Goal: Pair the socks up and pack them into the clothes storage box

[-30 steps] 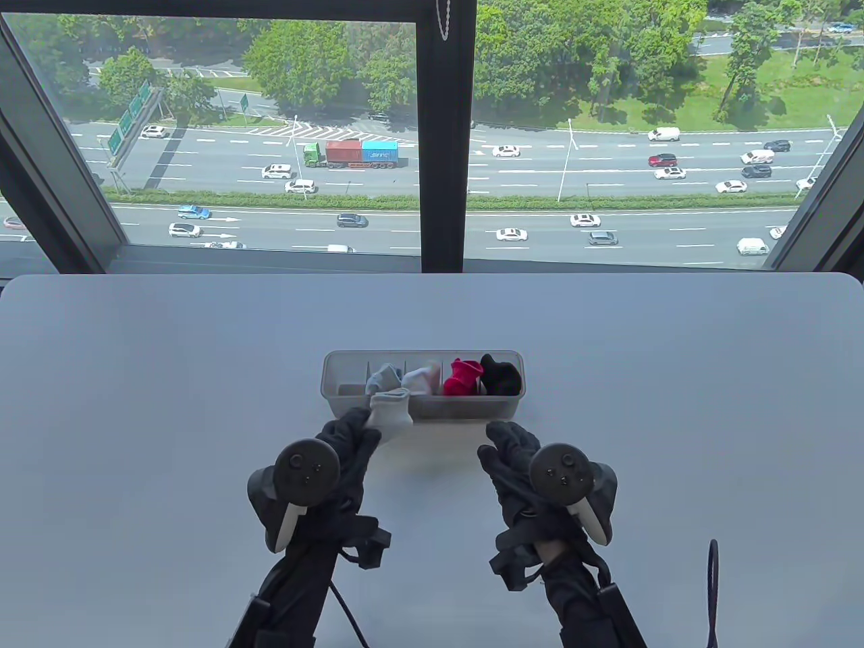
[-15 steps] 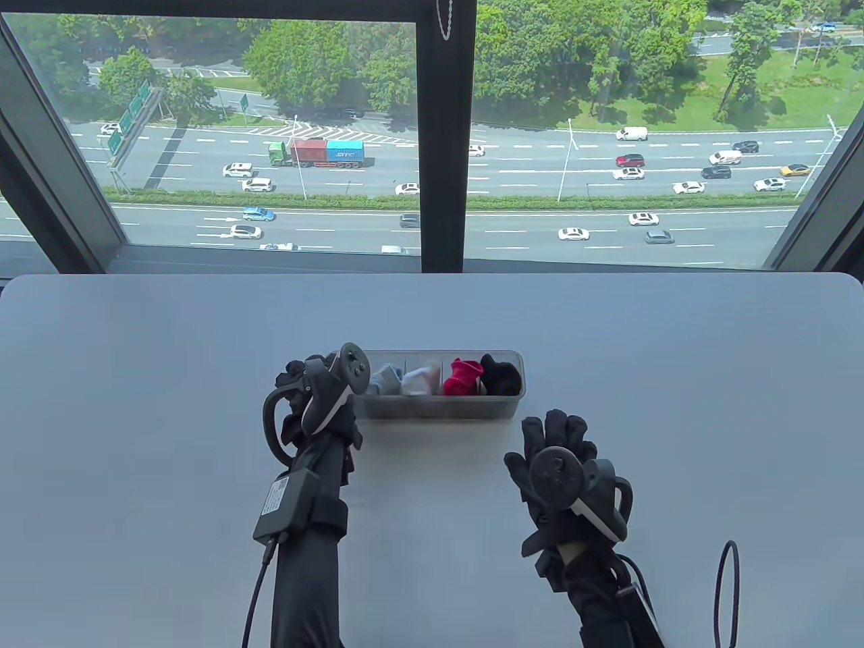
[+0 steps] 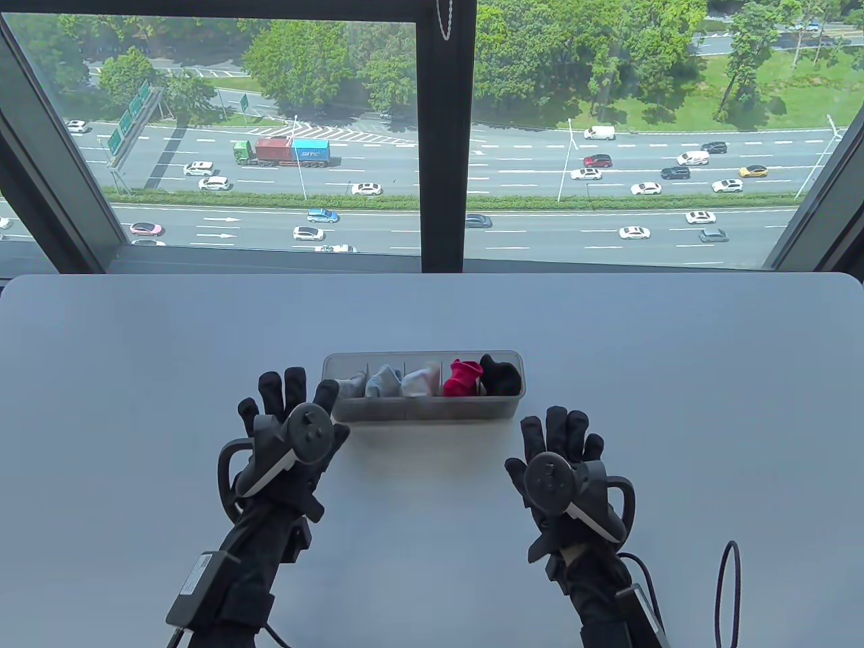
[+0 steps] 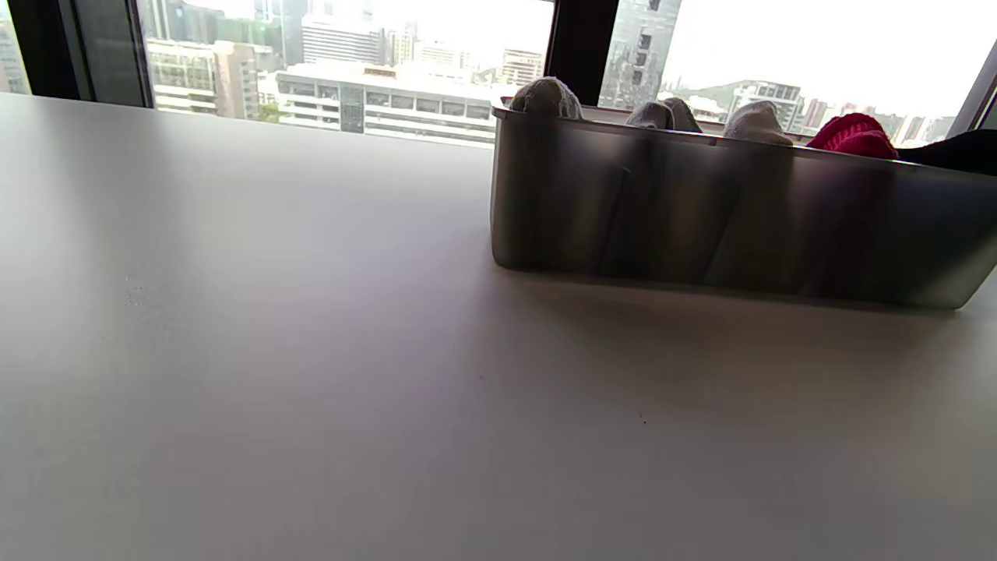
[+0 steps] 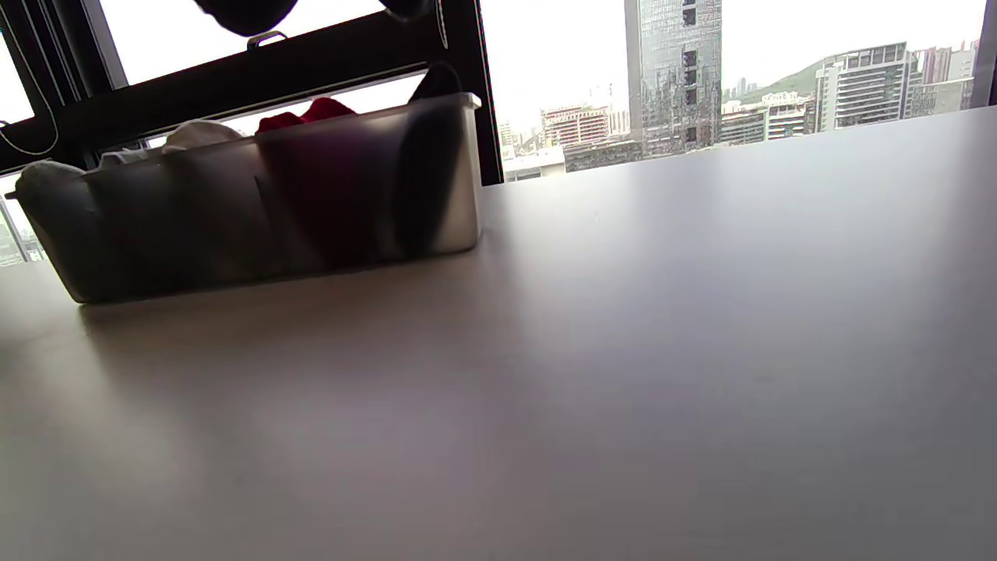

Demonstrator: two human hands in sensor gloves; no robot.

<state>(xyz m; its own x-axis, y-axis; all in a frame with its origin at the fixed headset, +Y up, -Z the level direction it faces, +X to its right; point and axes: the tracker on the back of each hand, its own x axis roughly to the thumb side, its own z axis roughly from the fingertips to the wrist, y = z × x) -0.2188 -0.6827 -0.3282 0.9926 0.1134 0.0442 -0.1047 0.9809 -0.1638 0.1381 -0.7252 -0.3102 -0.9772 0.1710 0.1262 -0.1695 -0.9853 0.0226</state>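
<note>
The left hand lies flat on the bench, fingers spread and empty, beside the storage box. The right hand rests likewise, fingers straight. Socks fill the box.

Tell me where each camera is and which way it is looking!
Table view: sits high above the table, looking down and out the window; shows the left hand and right hand, both flat and holding nothing.
Left wrist view: sits low by the table, facing the storage box from its left; no hand shows.
Right wrist view: sits low, facing the box from its right; dark fingertips show at the top edge.
All three share the box and its red socks.
</note>
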